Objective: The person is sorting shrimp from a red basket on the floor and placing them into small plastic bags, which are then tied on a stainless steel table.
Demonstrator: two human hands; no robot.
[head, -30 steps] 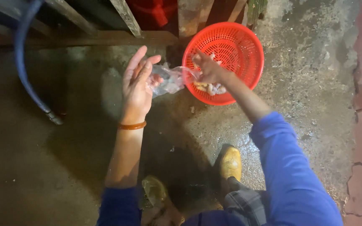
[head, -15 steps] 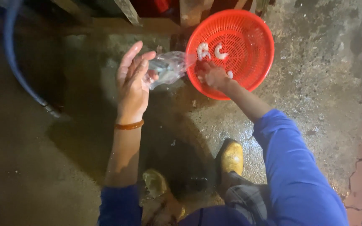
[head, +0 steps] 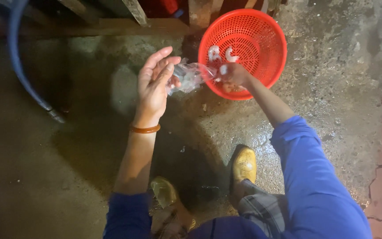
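Plastic, clear and crumpled, is what you have between both hands: a small see-through plastic bag (head: 190, 77) stretched just left of the round red plastic mesh basket (head: 261, 35). Your left hand (head: 154, 86) is mostly open, fingers spread upward, with only the thumb side touching the bag's left end. Your right hand (head: 233, 74) has its grip closed on the bag's right end, directly over the basket's near rim. Inside the basket, a few pale curled shrimp-like pieces (head: 221, 54) lie against the mesh, just above your right hand. The basket sits on the wet concrete floor (head: 332, 88). Below the basket, your two yellow boots (head: 243, 166) stand on that floor. Well left of the basket runs a blue hose (head: 18, 66).
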